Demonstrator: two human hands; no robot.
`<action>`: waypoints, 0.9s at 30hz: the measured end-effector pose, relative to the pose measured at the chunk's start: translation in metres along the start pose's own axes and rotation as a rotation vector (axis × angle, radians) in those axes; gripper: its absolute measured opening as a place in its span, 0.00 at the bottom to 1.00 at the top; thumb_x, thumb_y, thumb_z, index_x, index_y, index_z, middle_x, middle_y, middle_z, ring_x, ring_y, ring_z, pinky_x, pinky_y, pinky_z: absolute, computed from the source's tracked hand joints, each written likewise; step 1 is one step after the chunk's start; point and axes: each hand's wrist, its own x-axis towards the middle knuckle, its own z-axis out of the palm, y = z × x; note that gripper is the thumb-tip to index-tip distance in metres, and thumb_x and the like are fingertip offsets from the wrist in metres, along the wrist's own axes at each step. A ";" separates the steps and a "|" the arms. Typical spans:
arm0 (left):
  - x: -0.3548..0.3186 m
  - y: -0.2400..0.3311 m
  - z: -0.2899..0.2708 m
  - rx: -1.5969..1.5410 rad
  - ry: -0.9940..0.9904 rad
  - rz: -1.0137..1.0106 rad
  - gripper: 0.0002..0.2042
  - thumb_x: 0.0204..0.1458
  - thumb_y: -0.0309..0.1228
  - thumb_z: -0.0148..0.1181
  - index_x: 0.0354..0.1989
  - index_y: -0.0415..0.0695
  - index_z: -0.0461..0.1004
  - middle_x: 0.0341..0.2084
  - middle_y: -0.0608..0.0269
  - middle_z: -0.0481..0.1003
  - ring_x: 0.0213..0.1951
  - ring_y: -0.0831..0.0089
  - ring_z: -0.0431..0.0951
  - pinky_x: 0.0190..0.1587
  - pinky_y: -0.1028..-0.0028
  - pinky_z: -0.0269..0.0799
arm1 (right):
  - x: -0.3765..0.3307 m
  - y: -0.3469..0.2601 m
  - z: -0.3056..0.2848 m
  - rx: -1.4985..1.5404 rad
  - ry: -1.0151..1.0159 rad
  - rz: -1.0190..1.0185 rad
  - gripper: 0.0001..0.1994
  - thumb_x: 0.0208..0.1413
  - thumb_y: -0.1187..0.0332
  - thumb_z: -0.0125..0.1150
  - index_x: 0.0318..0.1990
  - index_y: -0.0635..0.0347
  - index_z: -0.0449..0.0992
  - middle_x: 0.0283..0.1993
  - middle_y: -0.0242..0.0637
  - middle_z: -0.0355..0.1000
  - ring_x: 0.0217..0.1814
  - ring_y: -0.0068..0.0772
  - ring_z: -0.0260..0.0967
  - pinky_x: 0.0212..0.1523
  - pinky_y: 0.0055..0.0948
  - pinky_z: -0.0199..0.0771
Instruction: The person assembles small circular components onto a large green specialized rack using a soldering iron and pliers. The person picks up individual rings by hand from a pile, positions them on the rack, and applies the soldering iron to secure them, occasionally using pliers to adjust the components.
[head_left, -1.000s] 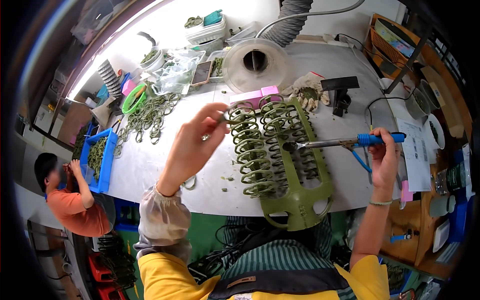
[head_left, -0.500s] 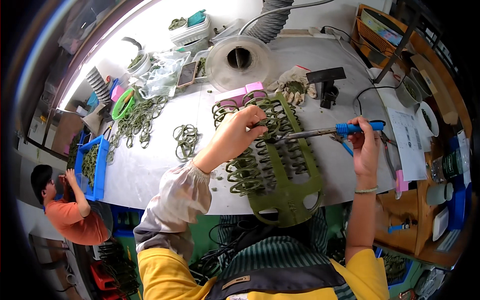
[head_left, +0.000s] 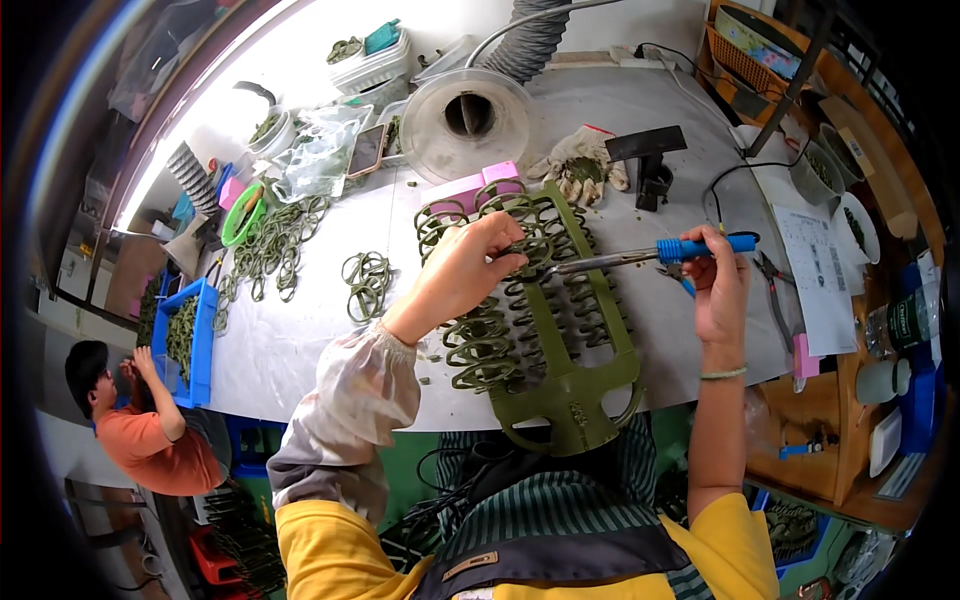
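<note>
My left hand (head_left: 455, 268) reaches over the rows of green rings (head_left: 478, 345) on a green moulded frame (head_left: 572, 395). Its thumb and fingers pinch what looks like a green ring, mostly hidden by the fingertips. In my right hand (head_left: 720, 295) is a soldering iron (head_left: 680, 250) with a blue handle, gripped from the right. Its metal shaft points left, and the tip touches or nearly touches the frame's ring rows just beside my left fingertips. The frame's near end hangs over the table edge, and its far end lies by a pink block (head_left: 452, 192).
Loose green rings (head_left: 368, 282) lie left of the frame, with a larger heap (head_left: 270, 240) beyond. A clear funnel hood (head_left: 430, 135), a glove (head_left: 580, 170) and a black stand (head_left: 650, 180) stand behind. Pliers (head_left: 775, 300) lie right. A person (head_left: 150, 435) sits far left.
The whole view has shifted slightly to the left. Both hands and the iron keep almost the same place at the frame.
</note>
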 end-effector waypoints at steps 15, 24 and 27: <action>-0.045 -0.044 -0.076 -0.148 0.302 0.121 0.06 0.57 0.26 0.57 0.38 0.36 0.70 0.30 0.61 0.74 0.37 0.79 0.74 0.43 0.76 0.70 | -0.017 -0.039 -0.012 -0.105 0.049 -0.053 0.09 0.55 0.62 0.60 0.31 0.57 0.79 0.32 0.31 0.75 0.26 0.16 0.64 0.29 0.15 0.64; -0.182 -0.161 -0.062 0.684 -0.022 -0.407 0.05 0.43 0.27 0.63 0.28 0.43 0.76 0.22 0.59 0.76 0.29 0.57 0.76 0.37 0.63 0.73 | -0.021 -0.037 -0.008 -0.084 -0.013 -0.056 0.08 0.55 0.63 0.61 0.30 0.57 0.78 0.32 0.31 0.74 0.27 0.15 0.64 0.27 0.14 0.63; -0.180 -0.155 -0.060 0.732 0.195 -0.227 0.07 0.45 0.29 0.63 0.33 0.43 0.75 0.31 0.56 0.77 0.35 0.57 0.78 0.38 0.63 0.73 | -0.023 -0.038 -0.007 -0.084 -0.012 -0.066 0.08 0.55 0.63 0.61 0.31 0.57 0.78 0.33 0.32 0.74 0.28 0.15 0.65 0.26 0.14 0.62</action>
